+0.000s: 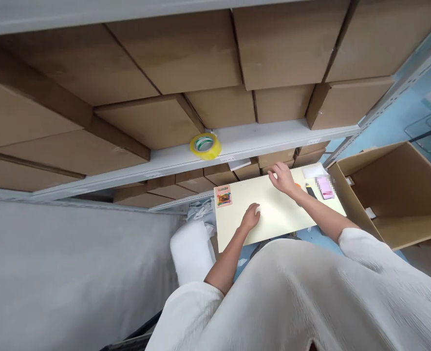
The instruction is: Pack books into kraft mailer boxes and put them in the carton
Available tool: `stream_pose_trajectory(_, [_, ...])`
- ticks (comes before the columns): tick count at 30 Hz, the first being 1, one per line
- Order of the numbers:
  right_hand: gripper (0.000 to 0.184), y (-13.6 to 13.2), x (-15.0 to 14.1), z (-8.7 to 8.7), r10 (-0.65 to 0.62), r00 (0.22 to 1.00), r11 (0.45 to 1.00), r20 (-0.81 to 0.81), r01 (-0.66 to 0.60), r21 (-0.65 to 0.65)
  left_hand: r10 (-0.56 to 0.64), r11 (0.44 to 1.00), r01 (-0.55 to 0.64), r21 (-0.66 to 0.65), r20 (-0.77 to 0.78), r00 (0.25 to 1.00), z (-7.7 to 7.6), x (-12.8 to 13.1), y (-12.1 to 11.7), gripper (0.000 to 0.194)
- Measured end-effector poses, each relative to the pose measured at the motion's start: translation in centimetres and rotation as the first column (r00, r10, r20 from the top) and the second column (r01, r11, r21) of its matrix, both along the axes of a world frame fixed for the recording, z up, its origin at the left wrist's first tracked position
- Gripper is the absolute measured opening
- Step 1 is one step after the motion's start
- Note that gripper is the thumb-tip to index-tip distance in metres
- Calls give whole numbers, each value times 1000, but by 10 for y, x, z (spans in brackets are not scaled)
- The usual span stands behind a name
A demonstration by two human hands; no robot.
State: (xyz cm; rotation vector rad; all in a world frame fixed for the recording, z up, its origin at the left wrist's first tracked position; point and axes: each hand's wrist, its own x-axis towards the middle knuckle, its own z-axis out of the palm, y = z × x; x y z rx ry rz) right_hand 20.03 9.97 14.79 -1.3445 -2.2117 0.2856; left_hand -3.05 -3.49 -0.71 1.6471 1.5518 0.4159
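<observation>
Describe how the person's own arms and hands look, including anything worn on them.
The left hand and right hand are bare, with no gloves to be seen. The forearms are uncovered too, and no watch or bracelet shows on either wrist. Loose, short white sleeves cover the upper arms. The hands are too small in view to rule out rings.

Pink item (325,186) pixelated; orange obj. (297,185) pt. hidden by R forearm (321,214); cardboard box (390,183) cut @ R edge; card's (224,196) txt too small.
</observation>
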Motion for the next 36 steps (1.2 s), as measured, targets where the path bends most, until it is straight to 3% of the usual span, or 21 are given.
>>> stream_pose_trajectory(4, [44,39,-72,49,221,975,972,-34,-218,87,80,996,-81,28,20,997,6,-19,-2,46])
stream_pose_trajectory(7, [55,64,-122,68,304,952,948,33,-306,88,132,990,-133,47,31,991,9,-33,-5,45])
stream_pose_trajectory(12, [74,95,-185,71,270,949,962,164,-274,6,196,977,-202,72,72,978,11,-54,-13,44])
stream_pose_trajectory(17, [66,105,-208,59,195,953,981,232,-194,-24,234,969,-238,68,64,970,8,-65,-21,43])
stream_pose_trajectory(24, [60,90,-184,57,180,968,980,177,-191,47,216,971,-224,80,100,971,10,-65,-16,43])
stream_pose_trajectory(30, [56,24,-116,59,190,962,975,197,-208,75,136,986,-149,70,156,978,14,-51,2,46])
stream_pose_trajectory(33, [53,-16,-72,43,152,961,987,233,-160,17,87,992,-100,79,152,985,14,-34,13,47])
stream_pose_trajectory(36, [47,-48,-29,15,123,956,990,266,-101,-95,56,994,-68,82,140,989,15,-14,20,48])
